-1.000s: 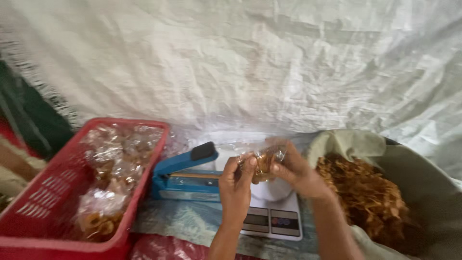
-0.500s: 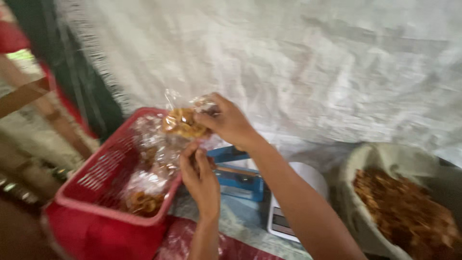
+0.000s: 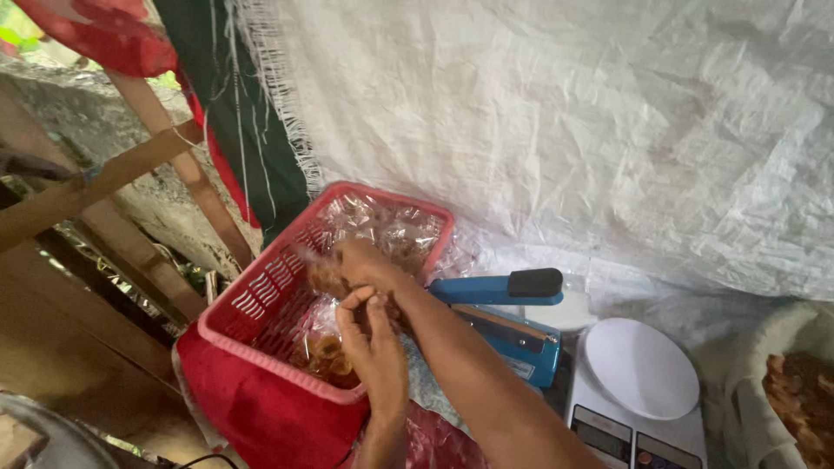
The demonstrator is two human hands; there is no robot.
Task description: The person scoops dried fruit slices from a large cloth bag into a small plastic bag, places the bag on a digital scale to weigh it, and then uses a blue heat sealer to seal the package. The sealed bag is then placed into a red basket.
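Over the red basket, both your hands have dropped since half a second ago, when the right one held the clear snack bag up high. Now your right hand has its fingers clamped on that bag inside the basket; your left hand sits just below, fingers curled close together, contact with the bag hard to tell. The bag is blurred. Under your fingers lie several filled bags, too tangled to count. One blue heat sealer, one white scale, and one sack of snacks, cut off by the frame.
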